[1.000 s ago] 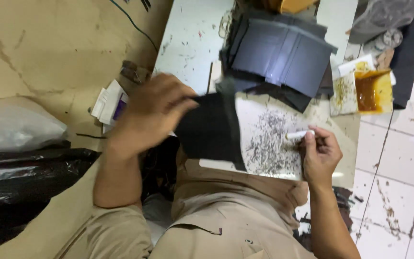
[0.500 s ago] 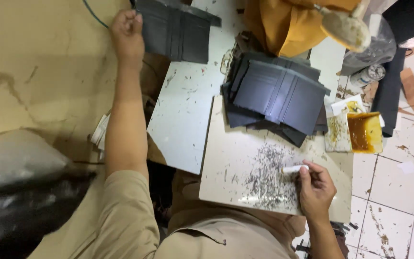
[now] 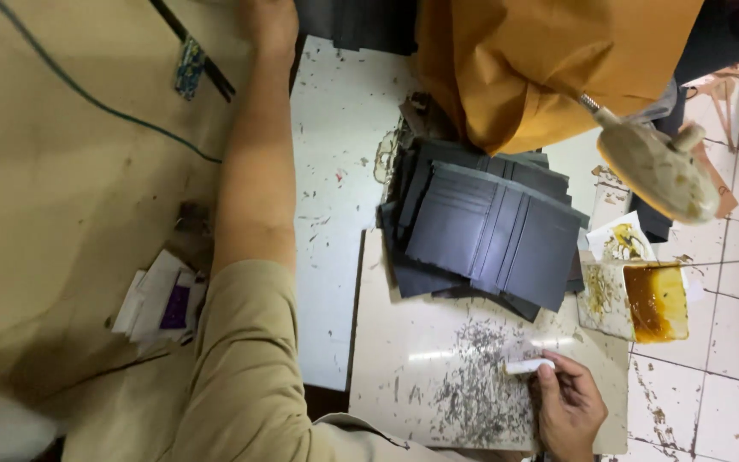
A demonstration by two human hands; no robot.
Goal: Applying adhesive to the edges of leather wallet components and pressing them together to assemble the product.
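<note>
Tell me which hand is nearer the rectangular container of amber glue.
Right. The right hand, holding a small white stick, rests on the scratched board just below-left of the rectangular container of amber glue. The left hand reaches far across the table, at the frame's top.

The left hand point(image 3: 271, 21) is cut by the top edge; its fingers and what they touch are not visible.

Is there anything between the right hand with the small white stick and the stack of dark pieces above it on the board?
Nothing visible. Between the right hand, holding the white stick, and the dark stack lies only the bare, scratched board.
</note>
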